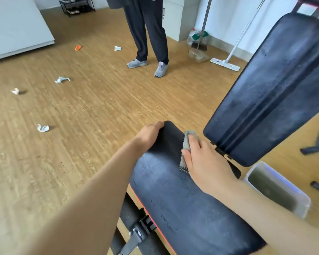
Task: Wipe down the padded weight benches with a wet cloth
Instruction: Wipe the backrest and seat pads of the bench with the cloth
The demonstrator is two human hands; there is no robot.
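A black padded bench seat (177,201) runs from the lower middle toward the raised black backrest (273,85) at the right. My right hand (204,161) presses a grey cloth (187,144) flat on the seat near the hinge; most of the cloth is hidden under the palm. My left hand (149,135) grips the seat's far left edge, fingers curled over the rim. The seat surface looks dusty and streaked.
A clear plastic tub (276,192) of murky water stands on the floor right of the bench. A person stands ahead (149,34). Crumpled paper scraps (43,128) litter the wooden floor. A mop (226,61), broom and dustpan (198,54) lean at the back wall.
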